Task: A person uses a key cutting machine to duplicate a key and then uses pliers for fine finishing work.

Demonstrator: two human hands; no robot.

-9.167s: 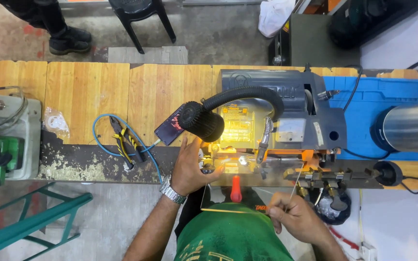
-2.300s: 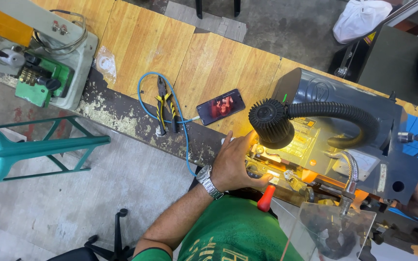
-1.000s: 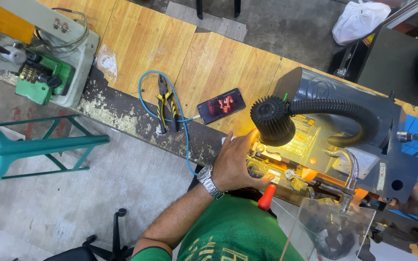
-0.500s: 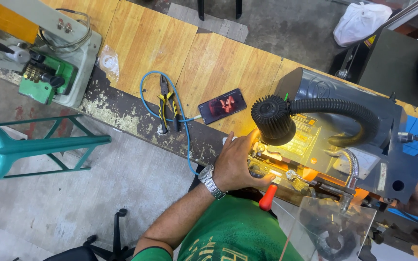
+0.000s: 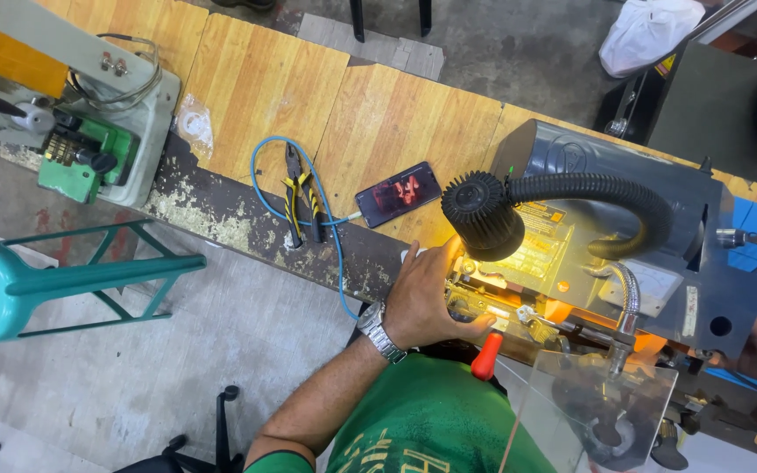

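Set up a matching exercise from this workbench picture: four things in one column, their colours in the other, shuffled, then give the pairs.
Things
1. Stool
2. Cable looped round the pliers
3. Handle on the machine, near the left hand
4. Gooseneck lamp head

Colours
A. Black
B. Orange-red
C. Teal
D. Blue

Pairs: 1-C, 2-D, 3-B, 4-A
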